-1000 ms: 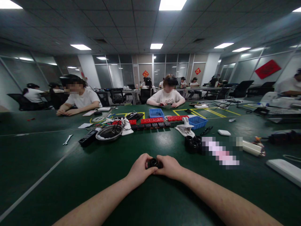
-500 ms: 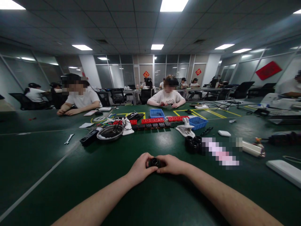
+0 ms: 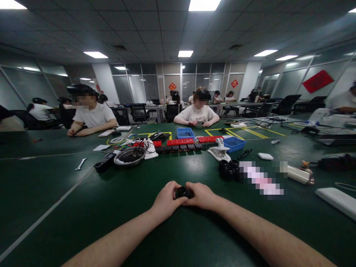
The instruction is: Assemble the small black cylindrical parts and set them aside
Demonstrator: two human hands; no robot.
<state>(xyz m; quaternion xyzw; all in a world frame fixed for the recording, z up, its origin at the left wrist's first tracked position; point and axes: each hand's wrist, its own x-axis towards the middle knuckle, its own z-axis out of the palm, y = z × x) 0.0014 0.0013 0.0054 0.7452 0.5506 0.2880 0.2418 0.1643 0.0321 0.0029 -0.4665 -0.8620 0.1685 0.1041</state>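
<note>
A small black ring-shaped part (image 3: 183,191) with a round opening on top is between my two hands, close above or on the green tabletop (image 3: 178,237). My left hand (image 3: 168,196) curls round its left side, the thumb along the near edge. On the other side, my right hand (image 3: 200,194) grips it with bent fingers, and the two hands almost meet in front. My fingers cover much of the part. Several similar black ring-shaped parts (image 3: 228,170) stand in a cluster to the right, beyond my right hand.
Beyond my hands run red socket strips (image 3: 180,142), a blue tray (image 3: 234,144) and a white clip base (image 3: 219,151). At left are a round metal-rimmed dish (image 3: 129,157), a black box (image 3: 105,163) and a wrench (image 3: 81,164). A white bar (image 3: 336,203) lies right. People sit across the table.
My right hand has shifted slightly around the black part, its fingers more bent. My left hand stays nearly in place on it.
</note>
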